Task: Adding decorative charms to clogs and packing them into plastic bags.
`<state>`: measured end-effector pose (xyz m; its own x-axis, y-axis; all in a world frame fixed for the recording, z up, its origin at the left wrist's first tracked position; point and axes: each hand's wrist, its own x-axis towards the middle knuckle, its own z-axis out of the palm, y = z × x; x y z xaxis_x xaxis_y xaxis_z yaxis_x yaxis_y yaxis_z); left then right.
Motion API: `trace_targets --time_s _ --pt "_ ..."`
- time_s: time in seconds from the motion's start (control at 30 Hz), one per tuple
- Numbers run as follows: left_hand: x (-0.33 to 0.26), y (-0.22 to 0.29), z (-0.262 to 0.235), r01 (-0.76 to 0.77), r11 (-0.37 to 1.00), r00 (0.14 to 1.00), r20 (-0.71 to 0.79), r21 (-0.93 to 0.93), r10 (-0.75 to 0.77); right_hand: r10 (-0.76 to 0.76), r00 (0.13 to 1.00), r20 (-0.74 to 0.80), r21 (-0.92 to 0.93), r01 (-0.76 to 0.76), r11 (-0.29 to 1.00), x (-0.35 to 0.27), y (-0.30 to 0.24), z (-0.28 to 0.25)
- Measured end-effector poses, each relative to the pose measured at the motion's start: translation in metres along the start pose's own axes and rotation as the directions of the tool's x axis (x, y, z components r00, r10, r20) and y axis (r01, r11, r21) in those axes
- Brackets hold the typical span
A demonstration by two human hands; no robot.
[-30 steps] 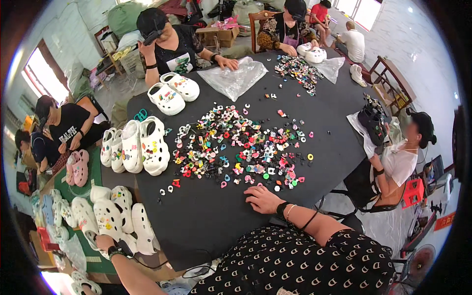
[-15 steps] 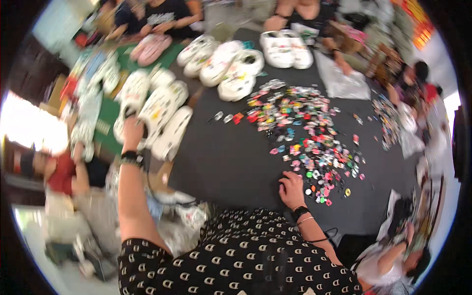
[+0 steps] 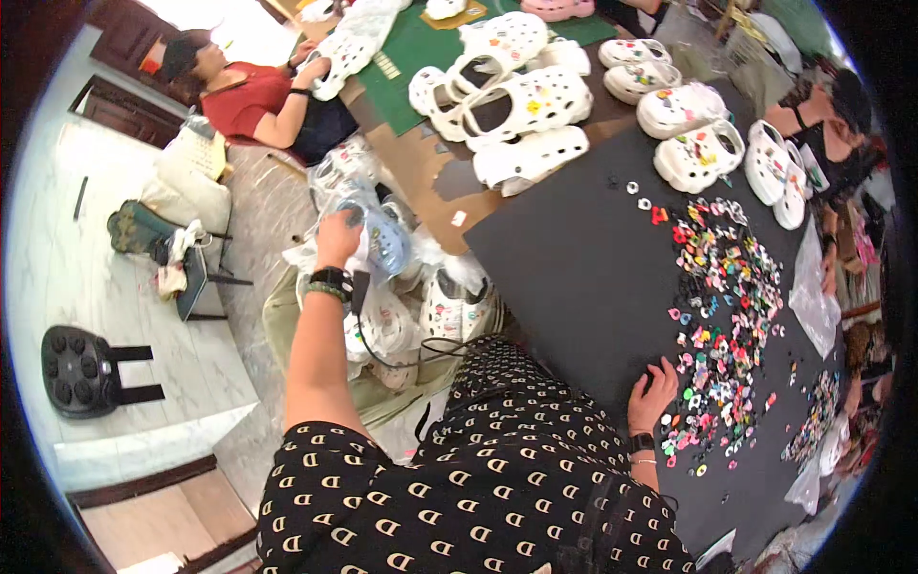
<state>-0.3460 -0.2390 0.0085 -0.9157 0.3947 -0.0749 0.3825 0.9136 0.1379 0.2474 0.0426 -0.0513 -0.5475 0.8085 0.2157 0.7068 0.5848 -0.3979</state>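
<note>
My left hand (image 3: 338, 237) reaches out over a sack of plastic-wrapped clogs, beside a light blue clog (image 3: 387, 241) in clear wrap. A small dark shape shows at its fingertips, and I cannot make out whether the fingers grip it or the wrap. My right hand (image 3: 654, 394) rests on the black tabletop (image 3: 564, 258), fingers apart and holding nothing. Next to it spreads a heap of small colourful shoe charms (image 3: 722, 325). White clogs (image 3: 531, 105), some decorated with charms, lie at the far left part of the table.
A pale cloth sack (image 3: 282, 316) of wrapped shoes stands between me and the table's left edge. A black cable (image 3: 402, 364) hangs over it. A person in red (image 3: 253, 100) handles a white clog across the left side. More decorated clogs (image 3: 698, 153) line the table's far side.
My view has swung to the left. My left hand has come off the white clogs on the table and moved to the wrapped shoes in the sack. My right hand stays beside the charms.
</note>
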Motion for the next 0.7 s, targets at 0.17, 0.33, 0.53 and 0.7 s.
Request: trace_targets --time_s 0.17,0.33,0.53,0.7 --pt "-0.057 -0.033 0.03 0.442 0.894 0.894 -0.111 0.076 -0.433 -0.008 1.0 0.01 -0.03 0.009 1.0 -0.002 0.003 0.0" --pt "-0.064 -0.068 0.045 0.56 0.801 0.822 0.022 -0.214 -0.569 -0.009 0.999 0.037 -0.044 0.011 0.999 -0.002 0.002 0.002" --pt "-0.011 -0.059 0.04 0.316 0.943 0.944 -0.065 -0.102 -0.324 0.03 0.996 0.085 -0.064 -0.024 0.998 -0.004 0.0 0.003" --pt "0.03 -0.073 0.066 0.309 0.945 0.945 0.142 -0.103 -0.294 0.035 0.995 0.095 -0.1 -0.025 0.995 -0.002 0.003 0.007"
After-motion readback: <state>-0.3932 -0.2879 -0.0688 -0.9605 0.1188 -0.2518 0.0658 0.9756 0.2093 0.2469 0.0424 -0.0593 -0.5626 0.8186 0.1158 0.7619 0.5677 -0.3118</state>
